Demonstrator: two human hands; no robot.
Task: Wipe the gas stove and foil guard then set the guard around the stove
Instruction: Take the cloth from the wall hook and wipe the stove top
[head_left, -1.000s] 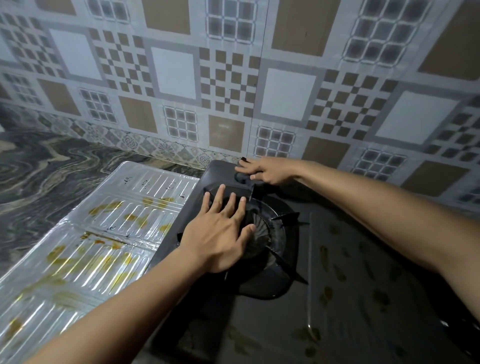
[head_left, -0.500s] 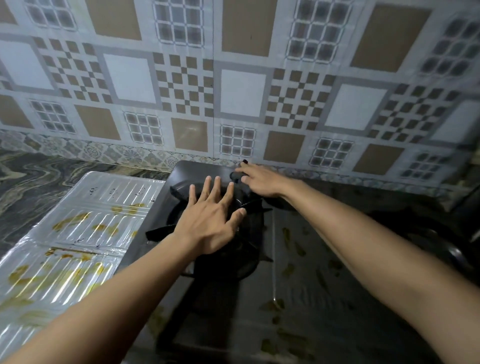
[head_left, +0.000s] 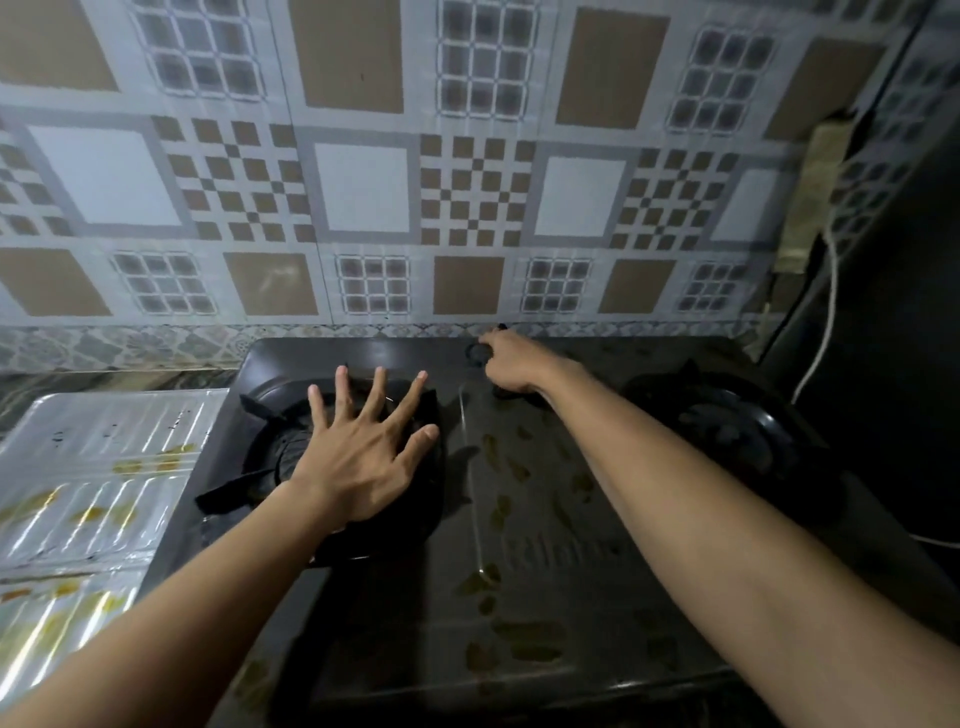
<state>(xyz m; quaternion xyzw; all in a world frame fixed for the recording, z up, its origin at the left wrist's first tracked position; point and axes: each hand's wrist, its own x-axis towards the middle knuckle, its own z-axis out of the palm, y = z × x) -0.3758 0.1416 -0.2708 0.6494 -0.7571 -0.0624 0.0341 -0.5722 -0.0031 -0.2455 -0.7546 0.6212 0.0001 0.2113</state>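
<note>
The black gas stove (head_left: 519, 519) fills the middle, its top spotted with yellowish grease. My left hand (head_left: 363, 457) lies flat with fingers spread on the left burner's grate (head_left: 228, 493). My right hand (head_left: 511, 364) reaches to the stove's rear edge, fingers curled there beside a small round dark knob (head_left: 477, 352). The right burner (head_left: 727, 426) is uncovered. The foil guard (head_left: 88, 493) lies flat on the counter left of the stove, silver, ribbed and streaked with yellow stains. Neither hand touches it.
A patterned tiled wall (head_left: 363, 187) rises directly behind the stove. A dark upright surface (head_left: 893, 312) closes the right side, with a white cable (head_left: 831, 312) hanging in front of it. A marbled counter (head_left: 104, 379) shows behind the foil guard.
The view has swung right and now shows the whole stove with its right burner. My right hand has slid right along the rear edge. My left hand stays on the left burner, fingers spread wider.
</note>
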